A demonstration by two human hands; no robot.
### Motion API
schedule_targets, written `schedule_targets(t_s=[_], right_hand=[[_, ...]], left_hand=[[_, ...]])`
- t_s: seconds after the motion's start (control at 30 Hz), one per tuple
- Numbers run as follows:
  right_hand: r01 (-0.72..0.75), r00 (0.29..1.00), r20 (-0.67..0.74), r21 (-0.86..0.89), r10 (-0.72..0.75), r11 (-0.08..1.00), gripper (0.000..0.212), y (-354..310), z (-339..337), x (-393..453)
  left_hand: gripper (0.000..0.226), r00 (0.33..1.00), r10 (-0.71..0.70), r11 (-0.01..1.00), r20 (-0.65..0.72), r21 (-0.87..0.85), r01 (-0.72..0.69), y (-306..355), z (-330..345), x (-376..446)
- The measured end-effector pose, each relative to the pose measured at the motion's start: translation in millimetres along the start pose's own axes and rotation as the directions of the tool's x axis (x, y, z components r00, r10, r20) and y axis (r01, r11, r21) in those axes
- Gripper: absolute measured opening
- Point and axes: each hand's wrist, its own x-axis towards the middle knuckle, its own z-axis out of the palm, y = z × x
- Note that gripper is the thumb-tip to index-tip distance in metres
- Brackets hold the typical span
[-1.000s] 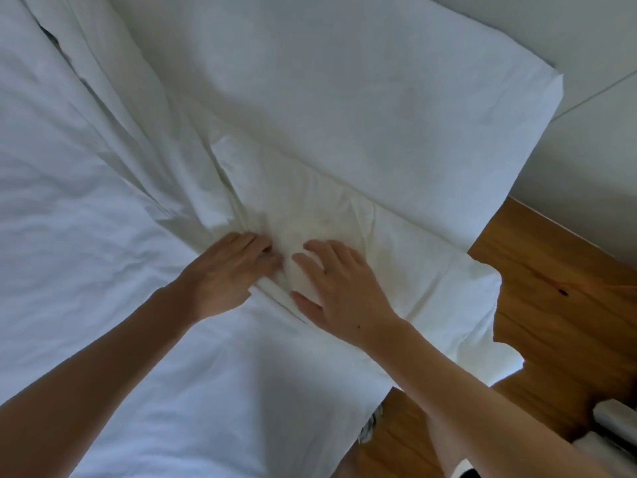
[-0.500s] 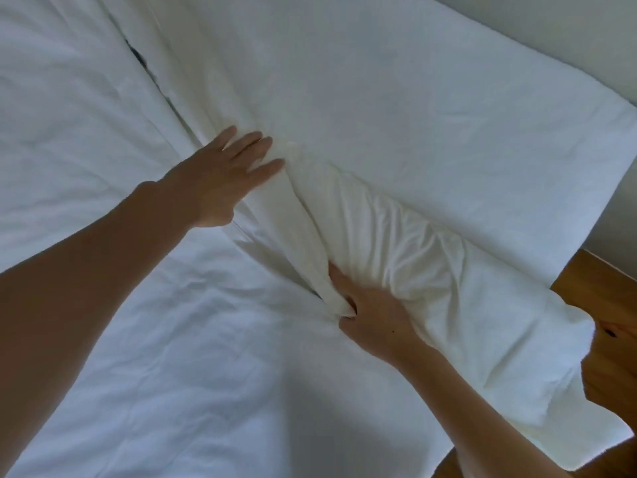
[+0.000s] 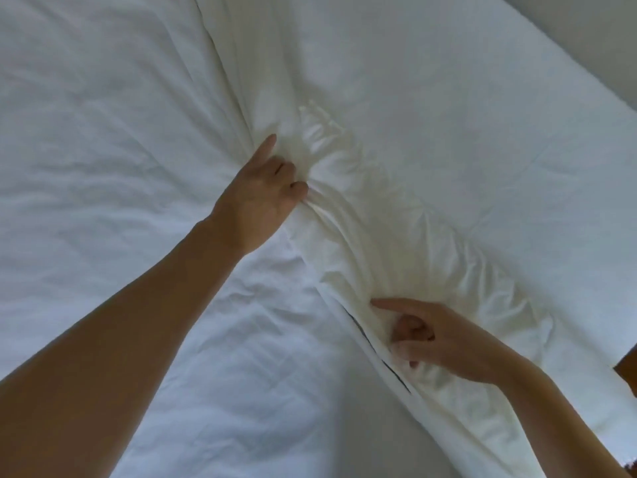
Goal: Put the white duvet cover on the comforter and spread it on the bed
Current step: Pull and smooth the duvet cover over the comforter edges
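Beside the hands (image 3: 256,198) (image 3: 437,339), bunched duvet cover (image 3: 362,215) meets flat bedding (image 3: 103,132).

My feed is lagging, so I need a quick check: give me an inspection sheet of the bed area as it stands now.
Surface: bed, covered in wrinkled white fabric.
Job's things: duvet cover bunched along a ridge in the middle; dark slit at its edge near the right hand; comforter not told apart from it.
Clutter: nothing seen.
Grippers: left hand grips gathered fabric, forefinger straight; right hand pinches fabric by the slit, forefinger straight.
Cables: nothing seen.
Surroundings: pale wall top right; wood floor at right edge.
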Motion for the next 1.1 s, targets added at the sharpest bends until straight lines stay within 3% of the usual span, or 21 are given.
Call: schedule_targets(t_s=[0.07, 0.13, 0.17, 0.2, 0.23, 0.3, 0.37, 0.43, 0.5, 0.53, 0.57, 0.63, 0.67, 0.7, 0.73, 0.77, 0.83, 0.9, 0.97, 1.03, 1.1], right_hand=[[0.140, 0.937, -0.340, 0.145, -0.084, 0.980, 0.039, -30, -7, 23], [0.243, 0.727, -0.672, 0.058, -0.142, 0.968, 0.028, -70, -17, 62], [0.249, 0.642, -0.745, -0.022, -0.182, 0.968, 0.028, -94, -21, 85], [0.227, 0.605, -0.760, -0.119, -0.236, 0.967, 0.033, -118, -24, 110], [0.185, 0.621, -0.730, -0.215, -0.283, 0.959, 0.045, -143, -26, 135], [0.067, 0.742, -0.580, -0.435, -0.337, 0.898, 0.082, -190, -23, 186], [-0.021, 0.827, -0.425, -0.679, -0.369, 0.734, 0.110, -223, -7, 231], [-0.088, 0.833, -0.361, -0.833, -0.418, 0.546, 0.119, -231, 9, 265], [-0.178, 0.799, -0.384, -0.886, -0.464, 0.427, 0.109, -231, 13, 284], [-0.203, 0.783, -0.396, -0.891, -0.479, 0.406, 0.104, -230, 11, 288], [-0.205, 0.778, -0.398, -0.892, -0.486, 0.402, 0.101, -230, 6, 289], [-0.171, 0.781, -0.400, -0.876, -0.480, 0.451, 0.097, -230, -7, 288], [-0.158, 0.784, -0.416, -0.851, -0.460, 0.501, 0.094, -231, -14, 285], [-0.157, 0.789, -0.432, -0.829, -0.436, 0.537, 0.091, -232, -22, 281], [-0.166, 0.797, -0.429, -0.833, -0.425, 0.528, 0.087, -233, -29, 277], [-0.182, 0.807, -0.406, -0.862, -0.429, 0.474, 0.082, -236, -35, 273], [-0.183, 0.826, -0.348, -0.910, -0.444, 0.372, 0.067, -243, -42, 270], [-0.133, 0.836, -0.332, -0.895, -0.438, 0.425, 0.057, -249, -44, 269], [-0.084, 0.846, -0.356, -0.824, -0.397, 0.560, 0.060, -253, -44, 269], [-0.049, 0.866, -0.370, -0.731, -0.335, 0.681, 0.074, -259, -40, 268], [-0.026, 0.875, -0.378, -0.663, -0.304, 0.748, 0.087, -266, -30, 267]], left_hand=[[0.030, 0.992, -0.125, 0.990, -0.015, -0.071, 0.124, 3, -7, 7], [0.029, 0.976, -0.216, 0.967, -0.018, -0.139, 0.212, 9, -12, 8], [0.029, 0.968, -0.251, 0.952, -0.009, -0.185, 0.245, 14, -13, 7], [0.027, 0.959, -0.284, 0.933, -0.012, -0.236, 0.273, 18, -12, 4], [0.026, 0.947, -0.318, 0.915, -0.033, -0.272, 0.298, 24, -8, 1], [0.025, 0.915, -0.402, 0.867, -0.031, -0.335, 0.369, 35, -2, -9], [0.025, 0.883, -0.469, 0.813, -0.025, -0.403, 0.420, 47, 3, -16], [0.041, 0.853, -0.520, 0.751, -0.045, -0.500, 0.431, 51, 8, -21], [0.046, 0.804, -0.590, 0.644, -0.075, -0.644, 0.413, 49, 14, -27], [0.041, 0.754, -0.654, 0.555, -0.061, -0.716, 0.424, 48, 17, -29], [0.038, 0.662, -0.749, 0.422, -0.021, -0.785, 0.453, 48, 18, -29], [0.039, 0.337, -0.916, -0.018, 0.219, -0.859, 0.511, 39, 15, -22], [0.042, 0.198, -0.896, -0.257, 0.398, -0.826, 0.502, 31, 12, -14], [0.046, 0.154, -0.803, -0.436, 0.576, -0.743, 0.508, 23, 10, -4], [0.057, 0.183, -0.701, -0.501, 0.689, -0.659, 0.562, 14, 11, 4], [0.072, 0.250, -0.631, -0.489, 0.735, -0.627, 0.607, 5, 14, 13], [0.087, 0.358, -0.562, -0.525, 0.746, -0.656, 0.542, -14, 18, 25], [0.080, 0.456, -0.511, -0.640, 0.729, -0.676, 0.364, -28, 17, 34], [0.061, 0.549, -0.481, -0.656, 0.684, -0.696, 0.293, -31, 16, 41], [0.061, 0.553, -0.455, -0.632, 0.698, -0.691, 0.351, -31, 10, 42], [0.051, 0.463, -0.496, -0.592, 0.735, -0.676, 0.439, -28, 1, 34]])
